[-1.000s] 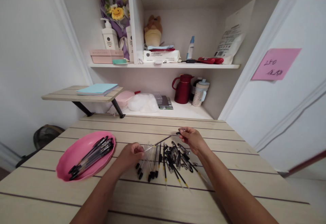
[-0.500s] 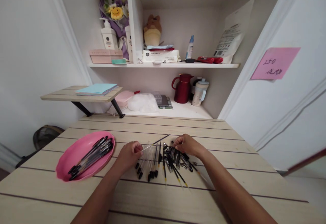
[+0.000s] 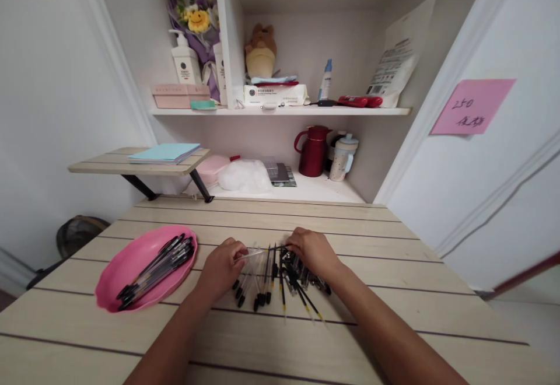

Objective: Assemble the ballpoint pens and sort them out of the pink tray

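My left hand (image 3: 222, 263) pinches the clear end of a pen refill (image 3: 258, 252), held level above the table with its dark end pointing right. At that dark end the fingertips of my right hand (image 3: 312, 252) are closed; any small part between them is hidden. Below the refill lie several clear pen barrels (image 3: 247, 286) with black ends. More refills with yellow bands (image 3: 283, 294) are spread beside them. Under my right hand is a pile of small black and clear pen parts (image 3: 301, 274), partly covered by it.
Left on the slatted table (image 3: 245, 350), a pink scalloped tray (image 3: 126, 262) holds a bundle of pens (image 3: 160, 268). A small raised shelf (image 3: 105, 160) bears blue paper (image 3: 166, 153). Behind stand a red jug (image 3: 312, 151), a cup (image 3: 342, 160) and a plastic bag (image 3: 245, 176).
My right hand has moved left from the pile of parts to the refill's dark end. The refill has turned from slanting upward to nearly level.
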{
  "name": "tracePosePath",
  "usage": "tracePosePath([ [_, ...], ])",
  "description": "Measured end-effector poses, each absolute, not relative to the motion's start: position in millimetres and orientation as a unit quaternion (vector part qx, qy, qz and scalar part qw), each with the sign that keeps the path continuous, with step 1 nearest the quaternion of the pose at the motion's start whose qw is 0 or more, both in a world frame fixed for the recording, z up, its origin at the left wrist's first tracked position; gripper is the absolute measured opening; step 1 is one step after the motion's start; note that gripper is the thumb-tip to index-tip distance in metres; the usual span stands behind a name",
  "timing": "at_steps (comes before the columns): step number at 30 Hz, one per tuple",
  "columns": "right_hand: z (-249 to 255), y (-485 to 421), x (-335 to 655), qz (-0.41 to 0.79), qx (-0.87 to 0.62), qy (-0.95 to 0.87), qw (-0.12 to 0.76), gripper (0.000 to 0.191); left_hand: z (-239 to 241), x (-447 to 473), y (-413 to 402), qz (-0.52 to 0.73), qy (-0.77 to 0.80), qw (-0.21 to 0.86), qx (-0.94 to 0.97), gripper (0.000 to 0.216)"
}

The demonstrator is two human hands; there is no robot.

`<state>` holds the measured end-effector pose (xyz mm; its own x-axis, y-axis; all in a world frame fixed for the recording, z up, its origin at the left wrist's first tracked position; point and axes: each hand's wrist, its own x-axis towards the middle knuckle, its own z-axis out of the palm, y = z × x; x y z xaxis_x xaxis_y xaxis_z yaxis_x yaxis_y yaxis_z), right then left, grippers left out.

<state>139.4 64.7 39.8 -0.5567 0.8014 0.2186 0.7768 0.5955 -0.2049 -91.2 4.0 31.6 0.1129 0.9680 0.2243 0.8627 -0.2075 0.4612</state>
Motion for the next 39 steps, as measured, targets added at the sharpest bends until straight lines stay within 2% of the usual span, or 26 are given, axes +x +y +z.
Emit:
tracePosePath([
  [5,38,75,152,-0.025,-0.537,-0.840,0.065,0.022,28,-101,9,0.202,0.682,0.072,0.699,0.011],
  [10,31,81,161,0.001,-0.579,-0.815,-0.009,0.021,22,-107,15,0.143,0.732,0.067,0.663,0.019],
  [15,32,79,159,0.005,-0.581,-0.814,-0.005,0.024,18,-91,12,0.147,0.732,0.054,0.663,0.040],
  [19,35,71,145,0.026,-0.549,-0.833,0.067,0.023,13,-74,9,0.145,0.724,0.050,0.672,0.057],
  [22,36,63,129,0.055,-0.491,-0.864,0.096,0.021,8,-72,10,0.143,0.711,0.057,0.686,0.047],
  [26,34,62,108,0.041,-0.454,-0.886,0.085,0.021,2,-80,14,0.176,0.681,0.054,0.709,0.034],
  [34,32,81,95,0.024,-0.451,-0.890,0.058,0.021,-5,-87,21,0.261,0.673,0.081,0.688,0.041],
  [39,34,119,130,-0.003,-0.557,-0.829,0.057,0.027,-3,-85,20,0.249,0.667,0.082,0.697,0.037],
])
